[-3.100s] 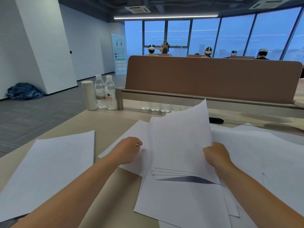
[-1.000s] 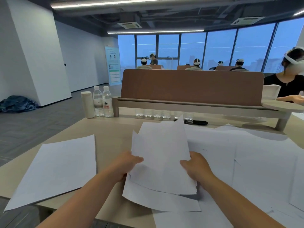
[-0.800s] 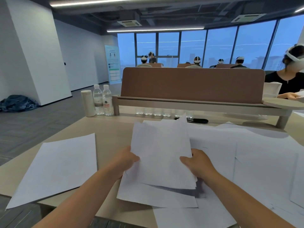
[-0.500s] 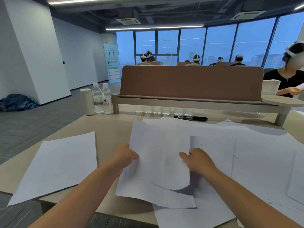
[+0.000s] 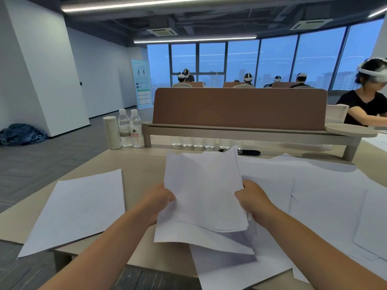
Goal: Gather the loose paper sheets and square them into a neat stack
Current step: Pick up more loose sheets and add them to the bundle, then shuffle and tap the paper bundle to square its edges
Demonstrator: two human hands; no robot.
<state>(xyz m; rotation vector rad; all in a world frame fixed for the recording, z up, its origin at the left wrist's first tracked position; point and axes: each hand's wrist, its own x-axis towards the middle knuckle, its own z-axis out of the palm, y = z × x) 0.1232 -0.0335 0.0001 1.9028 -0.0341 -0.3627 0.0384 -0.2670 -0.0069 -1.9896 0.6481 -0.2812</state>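
We have lifted the paper sheaf [image 5: 203, 191] upright above the loose sheets [image 5: 314, 185] on the worktop [image 5: 144, 168], left hand [image 5: 157, 200] and right hand [image 5: 251, 197] pinching its sides with curled fingers. Unevenly gripped, its ragged sheets could slip out.

Both bare forearms [image 5: 104, 250] reach from the lower frame toward centre; the left hand [image 5: 158, 198] and right hand [image 5: 254, 198] curl round opposite edges of the paper sheets [image 5: 203, 191].

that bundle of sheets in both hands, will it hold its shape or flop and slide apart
Probably floppy: the bundle curves at its lower edge between the left hand and right hand. Sheets likely slip past each other, since top edges sit uneven. Seems light, held by its sides alone.
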